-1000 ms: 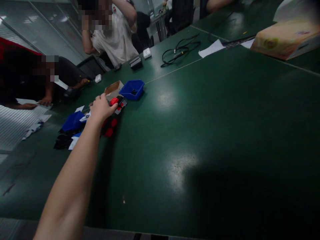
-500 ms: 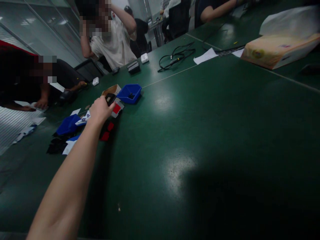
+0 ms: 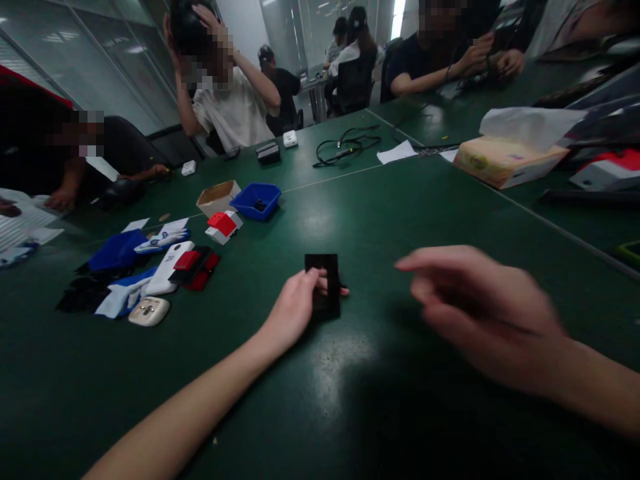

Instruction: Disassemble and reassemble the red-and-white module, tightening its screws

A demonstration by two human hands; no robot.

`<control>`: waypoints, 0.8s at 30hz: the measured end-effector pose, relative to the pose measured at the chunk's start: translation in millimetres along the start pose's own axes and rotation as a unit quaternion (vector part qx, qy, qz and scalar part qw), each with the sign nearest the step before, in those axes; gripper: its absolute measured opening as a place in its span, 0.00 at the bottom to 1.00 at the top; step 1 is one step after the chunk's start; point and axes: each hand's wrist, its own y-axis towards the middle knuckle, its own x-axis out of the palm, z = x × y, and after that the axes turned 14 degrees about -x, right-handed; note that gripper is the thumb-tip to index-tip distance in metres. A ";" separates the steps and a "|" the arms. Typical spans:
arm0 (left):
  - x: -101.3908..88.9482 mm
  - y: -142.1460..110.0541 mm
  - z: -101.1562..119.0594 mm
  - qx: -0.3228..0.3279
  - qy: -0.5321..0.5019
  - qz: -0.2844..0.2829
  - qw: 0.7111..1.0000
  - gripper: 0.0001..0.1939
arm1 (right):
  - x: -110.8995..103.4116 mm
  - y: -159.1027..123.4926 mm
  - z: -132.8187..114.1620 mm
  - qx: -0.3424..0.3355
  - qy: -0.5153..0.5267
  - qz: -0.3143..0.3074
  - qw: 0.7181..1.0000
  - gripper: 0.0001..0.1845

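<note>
Closest, the right hand (image 3: 485, 313), blurred, hangs above the green table (image 3: 400, 207) with fingers half curled, the thumb apart and nothing visible in its grasp. Slightly farther in, well short of the table's far edge, the left hand (image 3: 293, 303) closes thumb and fingers on what seems to be a flat black piece (image 3: 329, 307). Beyond it, leftward, sit a red-and-white block (image 3: 223, 227) and a blue tray (image 3: 260, 200), then a black cable (image 3: 345, 148) looped toward that far edge.
</note>
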 end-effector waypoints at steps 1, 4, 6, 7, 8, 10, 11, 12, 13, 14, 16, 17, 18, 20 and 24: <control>10.8 -2.9 -4.6 0.039 0.054 0.013 0.998 0.26 | 3.0 8.5 8.3 -0.011 0.005 -0.007 1.000 0.20; 24.3 -3.7 -10.7 0.147 0.233 0.086 0.957 0.22 | 21.6 36.6 36.5 -0.070 0.027 -0.050 0.996 0.19; 22.6 0.7 -11.3 0.166 0.270 0.117 0.941 0.20 | 34.6 48.8 50.3 -0.090 0.026 -0.072 0.993 0.15; 20.1 3.2 -11.4 0.164 0.275 0.129 0.938 0.19 | 39.2 51.8 54.3 -0.086 0.021 -0.075 0.993 0.15; 16.9 5.7 -11.6 0.164 0.286 0.140 0.934 0.17 | 42.3 52.7 56.5 -0.079 0.015 -0.077 0.994 0.16; 8.3 10.5 -12.3 0.166 0.310 0.159 0.923 0.13 | 44.0 50.2 56.1 -0.064 0.003 -0.078 0.995 0.20; 2.3 13.1 -12.6 0.170 0.322 0.167 0.917 0.12 | 43.2 47.8 54.5 -0.058 -0.002 -0.079 0.995 0.20; -5.3 16.4 -12.9 0.173 0.333 0.177 0.910 0.11 | 41.9 45.2 52.4 -0.053 -0.006 -0.079 0.995 0.20; -14.8 20.8 -13.2 0.177 0.342 0.193 0.902 0.11 | 40.5 42.8 50.2 -0.048 -0.010 -0.078 0.996 0.19; -26.5 26.3 -13.4 0.181 0.350 0.216 0.894 0.12 | 39.3 40.8 48.3 -0.043 -0.014 -0.076 0.996 0.18; -55.6 40.8 -14.3 0.179 0.355 0.283 0.873 0.13 | 38.0 38.4 45.8 -0.037 -0.017 -0.067 0.997 0.18; -72.0 49.3 -15.1 0.172 0.350 0.324 0.862 0.14 | 38.0 37.9 45.4 -0.036 -0.016 -0.061 0.997 0.19; -88.8 58.1 -16.2 0.162 0.341 0.367 0.850 0.16 | 38.2 37.8 45.4 -0.037 -0.015 -0.053 0.998 0.20; -120.2 74.6 -19.0 0.136 0.314 0.450 0.825 0.22 | 38.8 38.3 46.0 -0.041 -0.012 -0.036 0.998 0.22; -163.9 96.2 -24.8 0.089 0.266 0.541 0.793 0.34 | 38.2 39.3 46.7 -0.060 -0.001 -0.004 0.998 0.25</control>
